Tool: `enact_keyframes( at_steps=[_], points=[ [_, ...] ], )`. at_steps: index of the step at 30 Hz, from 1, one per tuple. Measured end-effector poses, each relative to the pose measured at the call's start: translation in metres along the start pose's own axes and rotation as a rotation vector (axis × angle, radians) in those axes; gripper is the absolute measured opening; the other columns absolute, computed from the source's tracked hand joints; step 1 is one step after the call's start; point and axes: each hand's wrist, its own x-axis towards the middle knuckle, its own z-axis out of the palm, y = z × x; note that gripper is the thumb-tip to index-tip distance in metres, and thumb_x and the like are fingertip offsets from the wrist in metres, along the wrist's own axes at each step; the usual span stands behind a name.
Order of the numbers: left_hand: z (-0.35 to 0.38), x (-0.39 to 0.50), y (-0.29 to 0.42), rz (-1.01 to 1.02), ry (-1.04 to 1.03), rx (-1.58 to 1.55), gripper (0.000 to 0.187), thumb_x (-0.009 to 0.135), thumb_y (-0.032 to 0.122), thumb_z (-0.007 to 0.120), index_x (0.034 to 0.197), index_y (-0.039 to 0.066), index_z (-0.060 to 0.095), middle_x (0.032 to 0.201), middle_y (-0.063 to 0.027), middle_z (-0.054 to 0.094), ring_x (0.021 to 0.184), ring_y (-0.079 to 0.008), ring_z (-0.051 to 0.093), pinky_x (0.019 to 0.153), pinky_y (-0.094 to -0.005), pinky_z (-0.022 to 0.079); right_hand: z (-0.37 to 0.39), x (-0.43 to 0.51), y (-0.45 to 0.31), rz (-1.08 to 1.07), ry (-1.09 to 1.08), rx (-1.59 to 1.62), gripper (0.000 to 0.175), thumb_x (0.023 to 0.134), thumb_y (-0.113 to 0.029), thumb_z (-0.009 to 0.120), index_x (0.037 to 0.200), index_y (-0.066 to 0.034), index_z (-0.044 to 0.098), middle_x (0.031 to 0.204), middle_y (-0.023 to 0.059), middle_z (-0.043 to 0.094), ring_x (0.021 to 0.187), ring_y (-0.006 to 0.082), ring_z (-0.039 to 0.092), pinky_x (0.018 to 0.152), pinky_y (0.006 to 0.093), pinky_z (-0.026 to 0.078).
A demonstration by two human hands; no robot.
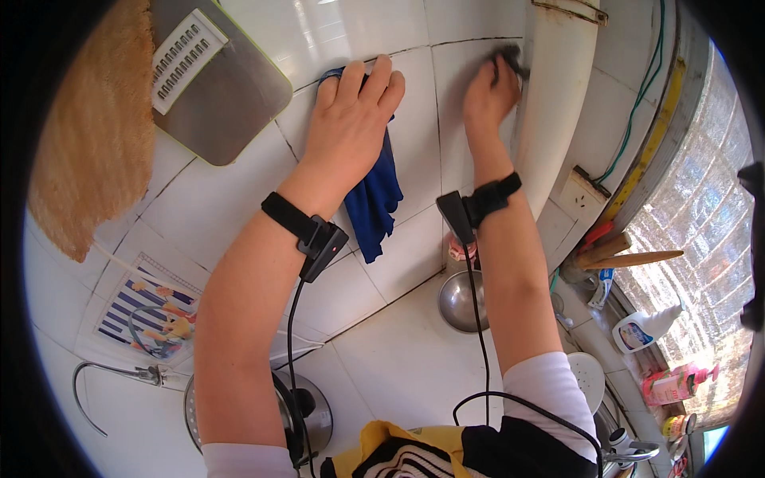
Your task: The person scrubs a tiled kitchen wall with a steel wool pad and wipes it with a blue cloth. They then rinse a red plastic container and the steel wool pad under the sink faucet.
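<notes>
My left hand (pixel 355 107) presses a dark blue cloth (pixel 373 197) against the white wall tiles (pixel 403 149); the cloth's lower end hangs down below the palm. Higher on the right, my right hand (pixel 493 89) grips a dark, crumpled scrubber or cloth (pixel 510 58) at the wall, right beside a thick white pipe (pixel 559 89). Both wrists carry black straps with small cabled devices. My right fingertips are partly blurred, so the exact kind of dark item cannot be told.
A grater (pixel 188 63) lies over a grey cutting board (pixel 224 113) at the upper left. A metal bowl (pixel 463 302) stands on the white counter (pixel 400 352). Right are a wall socket (pixel 583 194), a white spray bottle (pixel 642 331) and a pink pump bottle (pixel 672 384). Lower left is a metal pot (pixel 320 412).
</notes>
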Motion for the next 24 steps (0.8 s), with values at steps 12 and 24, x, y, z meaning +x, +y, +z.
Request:
enact_keyframes(
  at_steps=[12, 24],
  points=[
    [0.000, 0.000, 0.001, -0.006, 0.023, -0.023, 0.061, 0.072, 0.015, 0.071, 0.129, 0.017, 0.049, 0.137, -0.0013, 0.043, 0.117, -0.0244, 0.042, 0.091, -0.0362, 0.037, -0.040, -0.038, 0.026, 0.673, -0.142, -0.027, 0.050, 0.099, -0.037, 0.038, 0.133, -0.0020, 0.050, 0.138, 0.0187, 0.047, 0.124, 0.0339, 0.047, 0.106, 0.0410, 0.035],
    [0.001, 0.001, 0.001, 0.012, 0.024, -0.024, 0.062, 0.072, 0.016, 0.072, 0.129, 0.018, 0.049, 0.136, -0.0018, 0.043, 0.116, -0.0246, 0.042, 0.092, -0.0373, 0.037, -0.026, -0.068, -0.034, -0.246, -0.073, 0.095, 0.031, 0.086, -0.008, 0.051, 0.114, 0.0010, 0.062, 0.119, 0.0183, 0.057, 0.105, 0.0379, 0.049, 0.094, 0.0463, 0.036]
  ],
)
